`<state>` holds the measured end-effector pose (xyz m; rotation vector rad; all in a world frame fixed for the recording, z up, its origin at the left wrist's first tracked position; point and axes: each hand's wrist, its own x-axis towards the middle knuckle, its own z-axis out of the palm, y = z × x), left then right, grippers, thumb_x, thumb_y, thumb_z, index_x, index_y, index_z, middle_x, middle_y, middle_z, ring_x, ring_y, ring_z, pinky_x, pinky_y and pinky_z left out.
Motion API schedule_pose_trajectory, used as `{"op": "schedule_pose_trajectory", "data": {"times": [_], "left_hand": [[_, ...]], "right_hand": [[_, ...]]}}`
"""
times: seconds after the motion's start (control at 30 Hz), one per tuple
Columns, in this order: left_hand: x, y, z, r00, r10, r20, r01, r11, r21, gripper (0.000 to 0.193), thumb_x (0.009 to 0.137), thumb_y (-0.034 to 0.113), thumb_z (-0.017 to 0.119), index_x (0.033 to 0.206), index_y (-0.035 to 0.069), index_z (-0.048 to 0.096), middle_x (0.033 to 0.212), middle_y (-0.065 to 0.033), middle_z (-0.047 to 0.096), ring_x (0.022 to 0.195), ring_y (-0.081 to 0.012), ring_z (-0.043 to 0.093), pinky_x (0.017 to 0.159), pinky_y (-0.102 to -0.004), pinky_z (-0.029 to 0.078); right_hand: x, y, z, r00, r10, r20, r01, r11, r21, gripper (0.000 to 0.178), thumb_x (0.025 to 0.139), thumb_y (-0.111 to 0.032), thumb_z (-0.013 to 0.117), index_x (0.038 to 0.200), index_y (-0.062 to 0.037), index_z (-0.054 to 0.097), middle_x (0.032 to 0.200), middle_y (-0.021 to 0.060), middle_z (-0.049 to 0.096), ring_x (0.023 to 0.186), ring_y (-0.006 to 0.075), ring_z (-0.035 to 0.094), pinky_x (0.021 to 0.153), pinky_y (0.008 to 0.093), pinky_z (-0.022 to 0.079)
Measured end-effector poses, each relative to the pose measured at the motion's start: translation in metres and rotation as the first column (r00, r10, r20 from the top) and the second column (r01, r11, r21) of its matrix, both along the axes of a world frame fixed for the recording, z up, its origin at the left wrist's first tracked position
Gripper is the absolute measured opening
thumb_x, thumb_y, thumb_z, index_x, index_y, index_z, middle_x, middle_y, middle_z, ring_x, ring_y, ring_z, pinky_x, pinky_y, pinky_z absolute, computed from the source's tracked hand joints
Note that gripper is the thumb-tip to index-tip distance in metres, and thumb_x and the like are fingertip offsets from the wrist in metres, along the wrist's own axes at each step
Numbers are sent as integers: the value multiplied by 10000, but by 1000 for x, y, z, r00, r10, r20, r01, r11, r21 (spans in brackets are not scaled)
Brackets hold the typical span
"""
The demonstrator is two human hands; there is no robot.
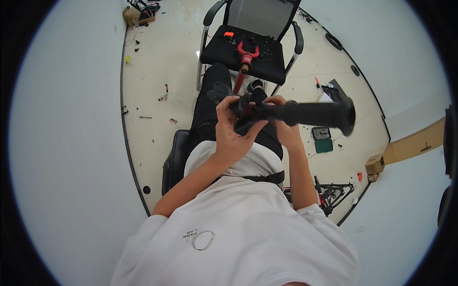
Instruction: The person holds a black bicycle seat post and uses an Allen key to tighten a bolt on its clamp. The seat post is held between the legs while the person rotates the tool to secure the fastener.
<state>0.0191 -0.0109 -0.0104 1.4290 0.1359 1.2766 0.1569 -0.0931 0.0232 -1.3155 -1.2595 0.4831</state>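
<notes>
Over my lap I hold a black handlebar point(272, 112), with its flanged rubber grip point(319, 116) pointing right. My left hand point(233, 131) is closed around the fittings at the bar's left part, thumb pressed toward its underside. A dark, blurred part point(220, 92) sticks out past those fingers; its kind I cannot make out. My right hand point(286, 129) is closed on the bar just left of the grip, its fingers partly hidden behind it. Beyond them, a red fork point(248, 53) leans on the seat of a black chair point(217, 52), its tube running down toward my legs.
Small parts and an orange item point(229, 34) lie on the chair seat. On the floor to the right are an open green case point(324, 145) and a black bike frame point(336, 194). A cardboard box point(375, 164) stands by the right wall. Loose tools point(164, 92) lie on the left.
</notes>
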Motion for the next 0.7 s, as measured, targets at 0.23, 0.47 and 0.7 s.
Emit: {"op": "schedule_pose_trajectory", "data": {"times": [0.23,0.47,0.7], "left_hand": [[-1,0,2,988,-53,147,66,994,-85,646,897,25,642,1377,15,210,1177,-160,534,1074,-189,571,929,-300,459],[-4,10,11,992,-22,-127,30,998,60,577,971,38,511,1437,40,169,1189,-118,493,1066,-166,512,963,-286,394],[-3,13,9,989,3,-148,9,997,79,490,985,70,467,1402,42,213,1147,-117,514,1039,-160,516,965,-299,395]], "right_hand": [[-51,13,29,976,-59,-210,79,993,86,143,965,-61,549,1040,59,566,863,88,652,750,99,652,657,264,563],[-35,18,10,981,-109,-163,114,993,16,212,988,-147,508,916,43,566,716,125,616,647,190,647,586,309,491],[-39,12,21,992,-89,-92,82,994,-73,261,993,-175,468,876,47,542,635,173,526,544,307,495,536,380,383]]}}
